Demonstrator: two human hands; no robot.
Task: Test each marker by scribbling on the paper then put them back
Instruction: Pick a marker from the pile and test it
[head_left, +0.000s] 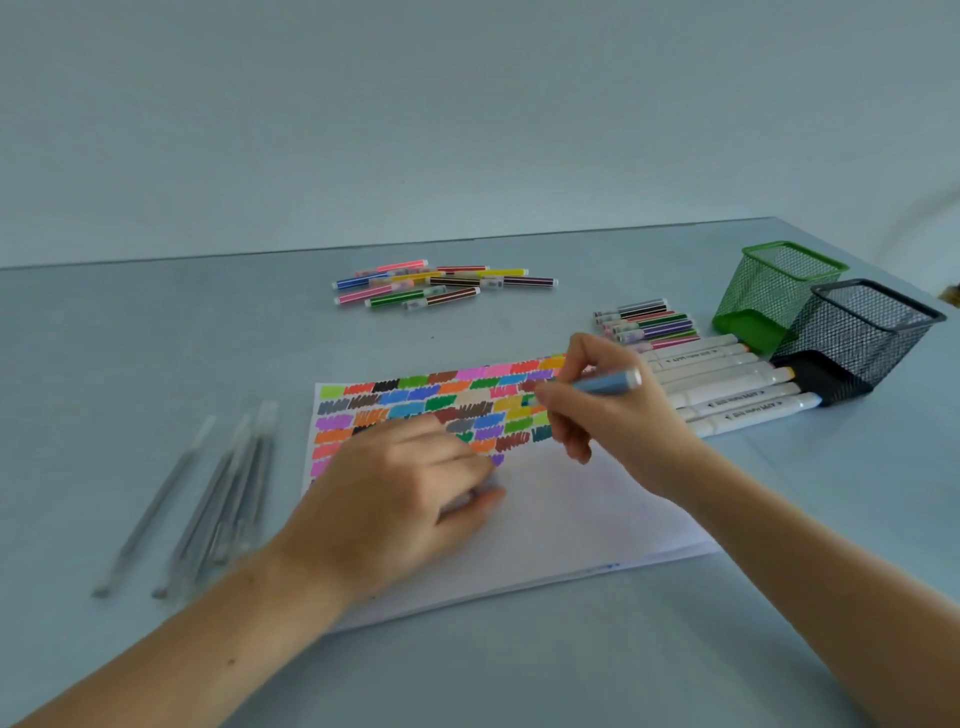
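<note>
On the counter (156, 364), the left hand (405, 499) is pressing the paper (571, 509) steady, seemingly pinching a cap, while the right hand (608, 410) is gripping a blue marker (605, 383) to scribble.

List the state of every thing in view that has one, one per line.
Right hand: grips blue marker.
Blue marker: tip at paper.
Left hand: rests on paper.
Paper: top covered in scribbles.
Green mesh cup: tipped over.
Black mesh cup: tipped over.

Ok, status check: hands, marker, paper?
Right hand grips blue marker, tip over the scribbles. Left hand rests on paper, something small at its fingers, unclear. Nothing blocking.
</note>
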